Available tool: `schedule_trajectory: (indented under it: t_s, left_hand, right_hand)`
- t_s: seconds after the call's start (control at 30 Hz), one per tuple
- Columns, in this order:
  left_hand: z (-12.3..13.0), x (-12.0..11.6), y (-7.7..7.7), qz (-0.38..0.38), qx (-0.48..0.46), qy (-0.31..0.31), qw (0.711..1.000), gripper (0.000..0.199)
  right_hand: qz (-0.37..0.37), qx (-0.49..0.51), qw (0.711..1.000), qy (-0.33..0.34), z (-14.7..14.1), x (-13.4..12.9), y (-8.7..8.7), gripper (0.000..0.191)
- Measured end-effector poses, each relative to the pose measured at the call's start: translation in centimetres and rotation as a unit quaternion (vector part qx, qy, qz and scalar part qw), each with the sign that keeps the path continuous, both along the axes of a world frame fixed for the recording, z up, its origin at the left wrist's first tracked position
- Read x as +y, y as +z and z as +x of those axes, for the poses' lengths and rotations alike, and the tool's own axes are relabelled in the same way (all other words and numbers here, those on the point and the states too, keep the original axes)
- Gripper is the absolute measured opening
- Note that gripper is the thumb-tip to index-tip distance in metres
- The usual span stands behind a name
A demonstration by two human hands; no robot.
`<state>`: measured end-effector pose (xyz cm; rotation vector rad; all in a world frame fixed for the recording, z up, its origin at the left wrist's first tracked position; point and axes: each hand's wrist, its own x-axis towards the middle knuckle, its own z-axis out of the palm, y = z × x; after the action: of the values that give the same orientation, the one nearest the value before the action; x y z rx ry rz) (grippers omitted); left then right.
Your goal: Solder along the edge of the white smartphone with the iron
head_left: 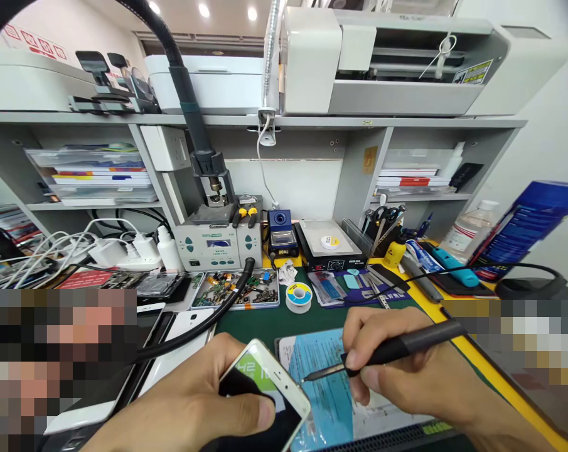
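Observation:
My left hand [203, 395] grips a white-framed smartphone [288, 389], the thumb lying across its dark front. A green and white patch shows on the phone's upper part. In my right hand [406, 370] is a black soldering iron [406, 342], held like a pen and pointing left. Its metal tip is close to the phone's top right edge; I cannot tell whether they touch. Beneath both hands lies a light blue printed sheet [324, 370] on the green mat.
A parts tray [265, 298] and a solder spool [299, 296] sit behind the hands. Farther back stand a grey rework station [213, 248] and a hot plate [333, 245]. A thick black hose [203, 326] crosses the left side. Bottles and tools crowd the right.

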<state>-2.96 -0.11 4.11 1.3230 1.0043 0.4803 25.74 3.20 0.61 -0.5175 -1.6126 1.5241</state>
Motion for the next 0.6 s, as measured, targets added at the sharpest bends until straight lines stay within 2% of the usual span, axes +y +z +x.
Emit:
schedule_trajectory:
  t_s: [0.13, 0.3, 0.4, 0.53, 0.6]
  left_hand:
    - [0.1, 0.0, 0.1, -0.007, -0.004, -0.015, 1.0, 0.029]
    - [0.0, 0.0, 0.1, 0.023, 0.02, 0.007, 1.0, 0.03]
    - [-0.4, -0.2, -0.4, 0.034, 0.026, 0.019, 0.999, 0.029]
    - [-1.1, -0.9, -1.7, 0.028, 0.034, 0.03, 0.999, 0.032]
    - [-1.3, -1.0, -1.9, 0.063, 0.039, 0.045, 0.996, 0.04]
  right_hand:
    - [-0.008, 0.011, 1.0, 0.01, -0.1, -0.1, 0.1, 0.045]
    - [-0.009, 0.02, 1.0, 0.017, -0.1, -0.1, -0.2, 0.039]
    - [-0.026, 0.023, 0.999, 0.006, 0.0, 0.0, 0.0, 0.033]
    - [-0.06, 0.053, 0.997, -0.012, 0.1, 0.0, 0.8, 0.008]
    - [-0.075, 0.069, 0.995, -0.02, 0.1, -0.1, 1.2, 0.007]
